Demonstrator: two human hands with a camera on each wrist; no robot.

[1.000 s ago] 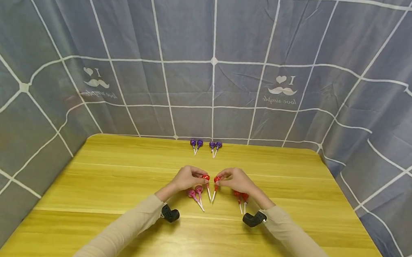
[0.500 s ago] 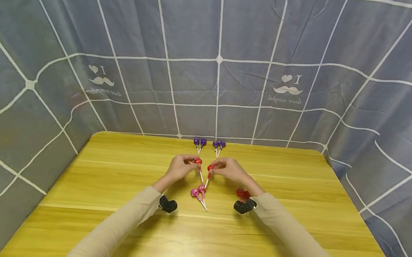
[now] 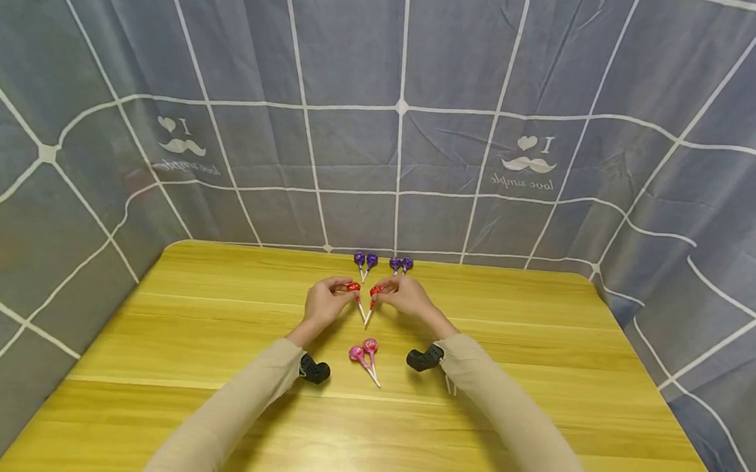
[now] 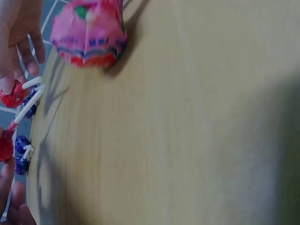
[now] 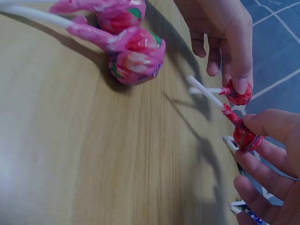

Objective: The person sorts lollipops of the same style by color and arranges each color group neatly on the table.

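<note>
My left hand (image 3: 341,290) pinches the head of a red lollipop (image 3: 353,287) just above the yellow wooden table (image 3: 195,325). Close beside it, my right hand (image 3: 384,290) pinches a second red lollipop (image 3: 375,292). Their white sticks slant toward each other in a V. In the right wrist view the two red heads (image 5: 236,93) (image 5: 246,136) lie near each other, each gripped by fingertips. A pair of pink lollipops (image 3: 363,352) lies on the table nearer to me, between my forearms.
Two pairs of purple lollipops (image 3: 365,260) (image 3: 400,263) lie at the table's far edge, just beyond my hands. A grey checked cloth (image 3: 388,117) walls in the table at the back and sides. My right forearm covers the spot right of the pink pair.
Both hands have carried their red lollipops away from me, from beside the pink pair to just short of the purple pairs. The pink lollipops stayed put.
</note>
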